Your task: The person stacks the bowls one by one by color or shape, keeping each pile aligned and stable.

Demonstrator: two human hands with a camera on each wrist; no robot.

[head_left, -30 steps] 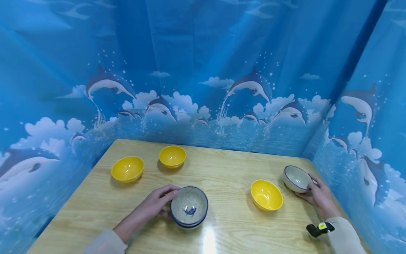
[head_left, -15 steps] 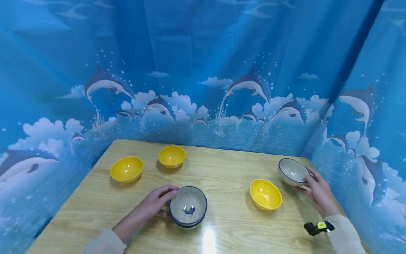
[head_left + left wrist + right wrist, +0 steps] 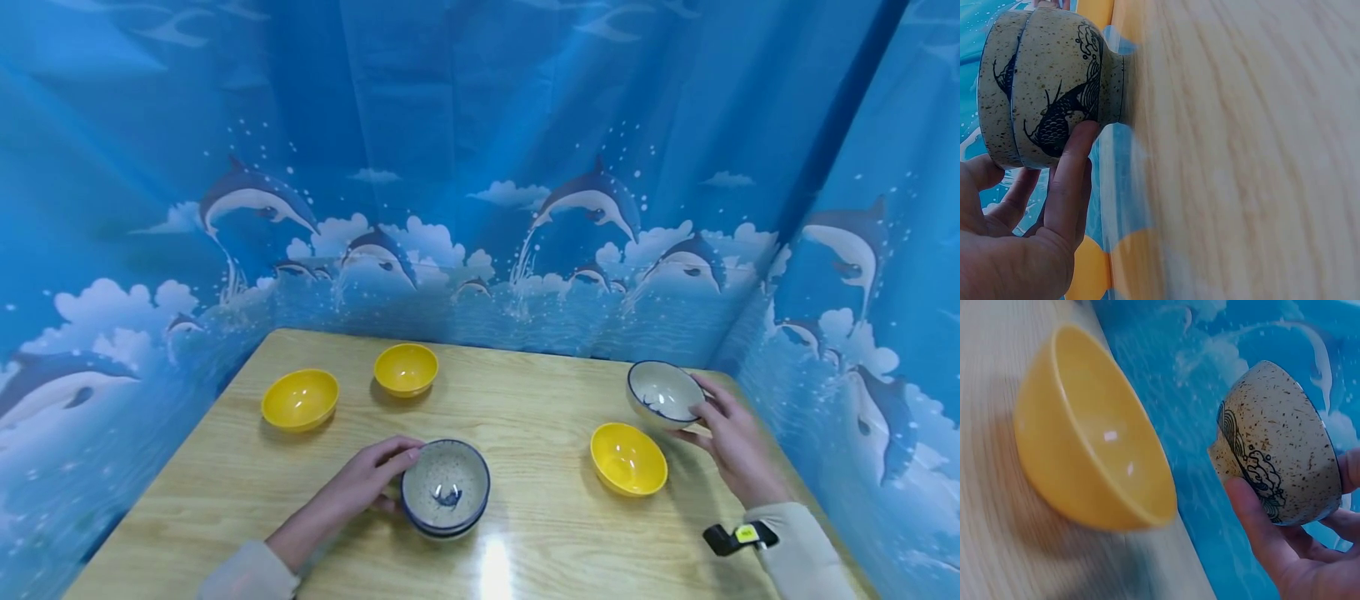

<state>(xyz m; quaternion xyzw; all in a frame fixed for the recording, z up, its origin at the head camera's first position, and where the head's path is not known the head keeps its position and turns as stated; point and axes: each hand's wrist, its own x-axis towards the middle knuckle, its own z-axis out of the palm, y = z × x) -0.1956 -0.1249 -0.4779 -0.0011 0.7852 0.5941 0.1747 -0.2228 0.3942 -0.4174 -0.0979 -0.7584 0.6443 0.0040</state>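
Observation:
In the head view my right hand [image 3: 731, 433] grips a speckled grey bowl [image 3: 663, 393] with a dark blue rim, thumb at the rim and fingers underneath. This bowl [image 3: 1282, 444] is held off the table, tilted, behind a yellow bowl [image 3: 628, 459]. My left hand [image 3: 371, 475] holds the left side of a stack of matching grey bowls [image 3: 448, 487] standing on the table. From the left wrist view, the thumb is near the rim of the stack [image 3: 1054, 87] and fingers lie against its fish-patterned outside. Two nested bowls show there.
Two more yellow bowls, one far left [image 3: 300, 400] and one at the back [image 3: 406, 370], stand on the wooden table [image 3: 525, 417]. A blue dolphin-print curtain [image 3: 480, 167] hangs behind and along the sides.
My right hand has lifted the grey bowl and moved it left and away from me, toward the back of the right yellow bowl. The left hand and the stack stay in place.

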